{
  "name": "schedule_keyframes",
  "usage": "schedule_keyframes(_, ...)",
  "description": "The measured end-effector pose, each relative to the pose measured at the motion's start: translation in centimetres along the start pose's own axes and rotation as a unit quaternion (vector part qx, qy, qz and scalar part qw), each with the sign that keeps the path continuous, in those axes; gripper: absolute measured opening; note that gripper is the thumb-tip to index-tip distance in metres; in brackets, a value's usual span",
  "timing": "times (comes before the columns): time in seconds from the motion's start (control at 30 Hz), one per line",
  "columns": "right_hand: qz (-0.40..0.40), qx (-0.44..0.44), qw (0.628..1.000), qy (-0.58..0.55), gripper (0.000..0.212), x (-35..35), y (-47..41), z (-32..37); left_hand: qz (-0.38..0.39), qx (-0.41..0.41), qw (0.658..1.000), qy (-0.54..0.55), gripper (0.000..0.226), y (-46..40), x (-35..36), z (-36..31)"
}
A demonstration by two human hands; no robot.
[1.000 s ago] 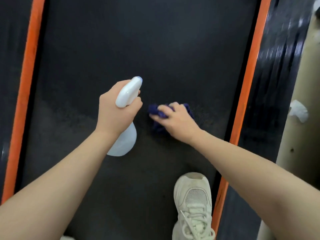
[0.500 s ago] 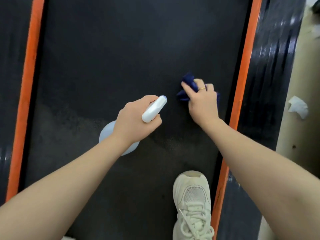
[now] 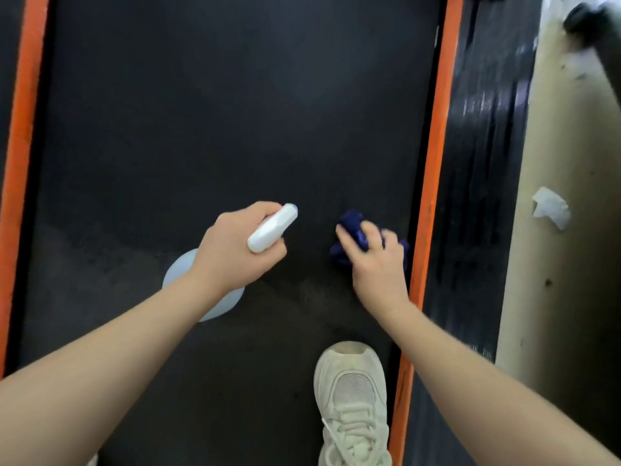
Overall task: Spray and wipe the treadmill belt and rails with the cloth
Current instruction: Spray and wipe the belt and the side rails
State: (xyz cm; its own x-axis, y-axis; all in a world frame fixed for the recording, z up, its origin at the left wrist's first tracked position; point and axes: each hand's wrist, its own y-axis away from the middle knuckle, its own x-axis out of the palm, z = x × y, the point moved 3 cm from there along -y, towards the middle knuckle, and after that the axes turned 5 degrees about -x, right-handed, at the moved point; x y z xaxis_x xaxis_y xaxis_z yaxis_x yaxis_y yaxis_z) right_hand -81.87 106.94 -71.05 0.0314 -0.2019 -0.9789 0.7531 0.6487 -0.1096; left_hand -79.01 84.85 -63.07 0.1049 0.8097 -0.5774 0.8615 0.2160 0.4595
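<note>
The black treadmill belt point(image 3: 218, 112) fills the view between two orange strips point(image 3: 433, 163). My left hand point(image 3: 235, 250) grips the neck of a white spray bottle point(image 3: 272, 228), nozzle pointing up and right; its round body point(image 3: 178, 274) shows beneath my wrist. My right hand point(image 3: 378, 260) grips a crumpled dark blue cloth point(image 3: 351, 230) and presses it on the belt close to the right orange strip. The right hand is blurred.
My white sneaker point(image 3: 351, 405) stands on the belt at the bottom, near the right strip. A glossy black side rail point(image 3: 477, 196) runs right of the strip. Beyond it lies beige floor with a crumpled white tissue point(image 3: 551, 206). Another orange strip point(image 3: 20, 146) borders the left.
My right hand has swept the cloth from mid-belt up toward the right strip, then back down along it. My left hand carried the bottle to the right and has since held nearly still.
</note>
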Motion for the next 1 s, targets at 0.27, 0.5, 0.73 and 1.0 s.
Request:
schedule_keyframes(0.27, -0.025, 0.093, 0.994, 0.061, 0.056, -1.2, -7.3, -5.1, -0.006, -0.033, 0.999, -0.004, 0.042, -0.1, 0.1, -0.2)
schedule_keyframes(0.5, 0.039, -0.076, 0.996, 0.032, 0.049, -1.4, 1.1, -2.4, 0.029, -0.052, 0.998, 0.003, 0.031, -0.4, 0.0, -0.6)
schedule_keyframes(0.73, -0.051, 0.061, 0.994, 0.079, 0.049, -1.2, -3.1, -3.6, 0.029, -0.060, 0.998, -0.002, 0.027, -0.6, 0.6, -0.5)
schedule_keyframes(1.0, -0.020, -0.028, 0.997, 0.069, 0.045, -0.5, 0.4, -2.3, 0.025, -0.060, 0.998, 0.001, 0.027, -0.5, 0.2, -0.7)
